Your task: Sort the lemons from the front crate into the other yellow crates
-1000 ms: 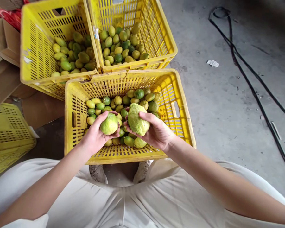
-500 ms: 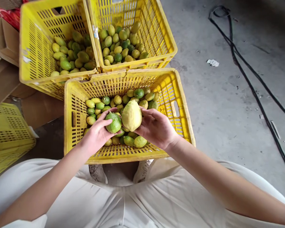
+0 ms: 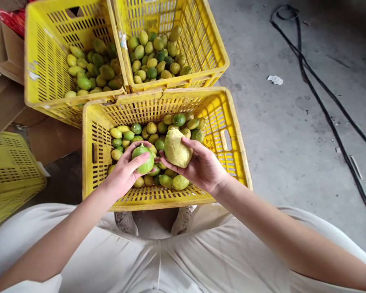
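Note:
A green lemon [image 3: 144,158] rests in my left hand [image 3: 125,170], with the thumb across its front and the fingers curled around behind. My right hand [image 3: 205,169] holds a large, pale yellow lemon [image 3: 177,149], thumb on its upper right side and fingers underneath. The two fruits are close together but apart, above the near yellow crate [image 3: 158,202]. Inside that crate lie several green and yellow lemons [image 3: 179,182], partly hidden by my hands.
Two more yellow crates, a left one [image 3: 36,91] and a right one [image 3: 215,44], stand behind with lemons inside. Cardboard [image 3: 7,53] and another yellow crate [image 3: 12,162] are at the left. A black cable [image 3: 323,112] lies on the concrete floor at the right.
The pale yellow lemon has moved slightly right and turned in my right hand, away from the green one. My left hand has turned the green lemon and shifted slightly left.

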`<state>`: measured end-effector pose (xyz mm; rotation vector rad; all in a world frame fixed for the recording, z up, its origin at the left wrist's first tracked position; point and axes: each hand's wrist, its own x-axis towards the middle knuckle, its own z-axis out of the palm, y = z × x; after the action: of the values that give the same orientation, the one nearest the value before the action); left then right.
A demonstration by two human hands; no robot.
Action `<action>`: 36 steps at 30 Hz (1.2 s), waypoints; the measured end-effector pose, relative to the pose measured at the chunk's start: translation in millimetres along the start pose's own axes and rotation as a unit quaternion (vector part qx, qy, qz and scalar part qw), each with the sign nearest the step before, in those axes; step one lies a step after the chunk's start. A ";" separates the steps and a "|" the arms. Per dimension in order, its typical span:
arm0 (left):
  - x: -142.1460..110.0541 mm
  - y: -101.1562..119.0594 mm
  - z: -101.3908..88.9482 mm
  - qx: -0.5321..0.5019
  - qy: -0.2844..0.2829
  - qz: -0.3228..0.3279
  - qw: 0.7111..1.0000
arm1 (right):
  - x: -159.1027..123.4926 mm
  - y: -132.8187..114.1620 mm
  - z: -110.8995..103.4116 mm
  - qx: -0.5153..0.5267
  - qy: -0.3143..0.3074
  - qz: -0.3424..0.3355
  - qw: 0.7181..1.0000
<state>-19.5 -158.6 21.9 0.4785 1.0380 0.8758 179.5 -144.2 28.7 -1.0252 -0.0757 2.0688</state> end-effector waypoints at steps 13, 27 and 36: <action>0.0 1.1 -1.8 -0.026 -0.003 -0.006 1.000 | -0.5 -4.3 -1.8 -0.072 -0.023 -0.033 0.997; 7.7 3.4 0.9 -0.130 0.117 -0.011 0.985 | 5.0 -2.8 -0.2 -0.084 0.018 -0.038 0.996; 9.3 -1.3 -3.2 -0.060 0.068 -0.051 0.995 | 5.2 -1.8 2.6 -0.158 0.012 -0.049 0.986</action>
<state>-19.8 -152.0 14.6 0.2660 1.1174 0.8837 177.1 -138.7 27.8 -1.2107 -0.4460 1.9926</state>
